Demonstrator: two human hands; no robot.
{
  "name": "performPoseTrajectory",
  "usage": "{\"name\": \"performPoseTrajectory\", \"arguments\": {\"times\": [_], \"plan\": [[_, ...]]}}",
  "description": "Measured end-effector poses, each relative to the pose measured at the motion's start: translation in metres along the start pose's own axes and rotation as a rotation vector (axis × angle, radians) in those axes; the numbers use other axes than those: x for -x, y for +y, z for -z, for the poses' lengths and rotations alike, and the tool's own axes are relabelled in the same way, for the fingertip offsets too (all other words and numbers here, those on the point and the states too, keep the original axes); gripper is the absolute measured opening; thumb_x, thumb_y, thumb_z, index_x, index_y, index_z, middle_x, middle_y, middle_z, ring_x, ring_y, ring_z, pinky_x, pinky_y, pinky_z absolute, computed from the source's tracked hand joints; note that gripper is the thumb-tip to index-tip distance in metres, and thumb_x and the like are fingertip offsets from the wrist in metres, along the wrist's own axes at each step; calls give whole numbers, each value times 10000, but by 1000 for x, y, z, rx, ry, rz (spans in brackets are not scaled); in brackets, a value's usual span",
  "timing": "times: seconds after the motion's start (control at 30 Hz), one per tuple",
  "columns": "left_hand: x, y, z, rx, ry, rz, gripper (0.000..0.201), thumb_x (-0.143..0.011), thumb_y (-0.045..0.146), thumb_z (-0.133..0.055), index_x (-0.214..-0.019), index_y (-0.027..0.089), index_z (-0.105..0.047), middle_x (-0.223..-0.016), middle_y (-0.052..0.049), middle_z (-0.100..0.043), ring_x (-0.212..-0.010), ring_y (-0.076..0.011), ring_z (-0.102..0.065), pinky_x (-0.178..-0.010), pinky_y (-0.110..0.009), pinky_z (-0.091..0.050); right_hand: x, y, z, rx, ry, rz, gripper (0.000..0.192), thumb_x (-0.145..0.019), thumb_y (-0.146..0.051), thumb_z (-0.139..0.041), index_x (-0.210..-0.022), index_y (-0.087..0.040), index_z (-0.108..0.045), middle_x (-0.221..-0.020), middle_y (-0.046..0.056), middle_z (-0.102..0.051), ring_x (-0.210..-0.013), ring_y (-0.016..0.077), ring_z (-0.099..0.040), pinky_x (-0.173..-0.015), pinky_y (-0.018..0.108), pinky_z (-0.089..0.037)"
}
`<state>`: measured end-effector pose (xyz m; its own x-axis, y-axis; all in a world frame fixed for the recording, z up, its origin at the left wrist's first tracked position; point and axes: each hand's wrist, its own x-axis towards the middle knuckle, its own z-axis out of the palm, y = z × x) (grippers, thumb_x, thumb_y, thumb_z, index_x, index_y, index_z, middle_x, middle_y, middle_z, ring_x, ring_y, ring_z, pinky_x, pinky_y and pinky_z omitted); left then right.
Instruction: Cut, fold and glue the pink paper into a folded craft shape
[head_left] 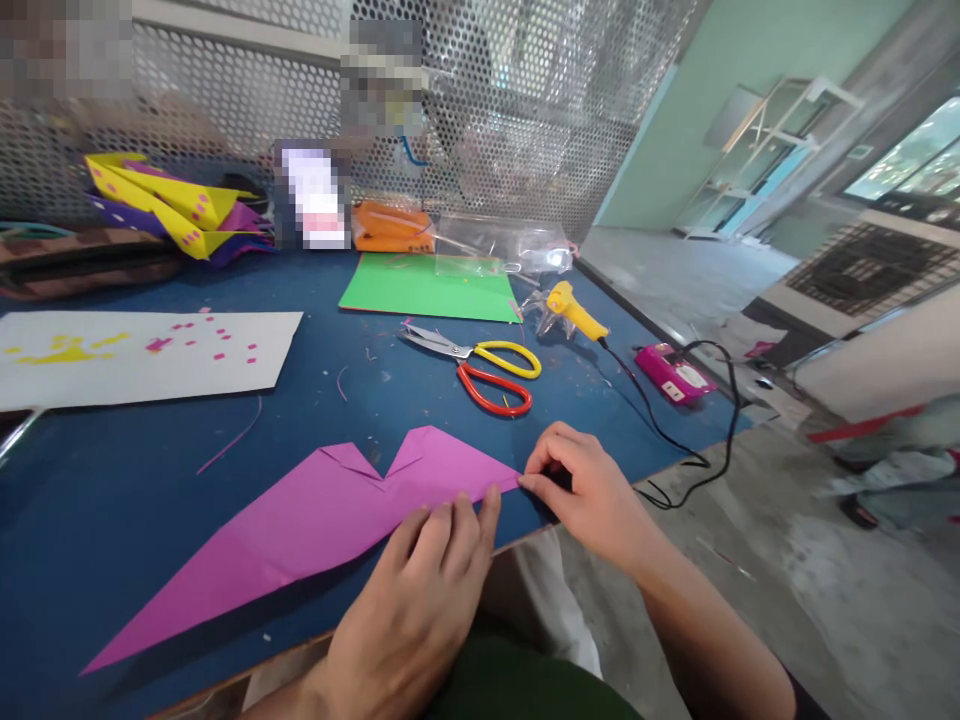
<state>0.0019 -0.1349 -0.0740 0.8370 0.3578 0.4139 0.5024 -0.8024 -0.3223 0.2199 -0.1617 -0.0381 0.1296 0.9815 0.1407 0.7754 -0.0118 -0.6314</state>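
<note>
A long sheet of folded purple paper (300, 530) lies slantwise along the near side of the blue table. Its upper edge has a V-shaped notch with small folded flaps, and both ends taper to points. My right hand (581, 490) pinches the paper's right tip between thumb and index finger. Close beside it, my left hand (420, 590) is palm down, its bent fingers pressed together on the paper's lower edge; their undersides are hidden. Scissors (469, 350) with one yellow and one red handle lie partly open beyond the paper.
A yellow glue gun (576, 312) has a black cord near a magenta box (675, 375). Green paper (431, 290) and an orange packet (391, 228) lie farther back. A spotted white sheet (142, 380), yellow-purple folded paper (180, 205) and a brown pouch (82, 262) are left.
</note>
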Motion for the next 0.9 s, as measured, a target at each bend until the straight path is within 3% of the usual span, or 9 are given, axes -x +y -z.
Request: {"name": "performPoseTrajectory", "arguments": {"times": [0.17,0.4,0.9], "plan": [[0,2,1,2,1,2,600,-835,299,-653,-1400,118,-567,-1144,-115,-664,-982,-249,-537,-811,-373,-493,4,2,-4,-44,69,45,189,-904,-187,-636,-725,-214,-581,-799,-13,-591,-789,165,-558,-774,343,-396],[0,1,1,32,17,11,626,-806,292,-676,-1395,107,-569,-1140,-122,-660,-988,-258,-519,-811,-386,-463,3,0,-8,26,132,1,206,-871,-216,-696,-706,-211,-573,-767,-22,-590,-751,163,-554,-763,351,-388],[-1,-1,3,57,-7,11,616,-824,288,-675,-1402,113,-557,-1129,-111,-649,-972,-249,-520,-805,-382,-454,5,2,-9,65,95,30,111,-885,-116,-605,-857,-215,-561,-898,10,-588,-827,186,-545,-818,401,-417]]}}
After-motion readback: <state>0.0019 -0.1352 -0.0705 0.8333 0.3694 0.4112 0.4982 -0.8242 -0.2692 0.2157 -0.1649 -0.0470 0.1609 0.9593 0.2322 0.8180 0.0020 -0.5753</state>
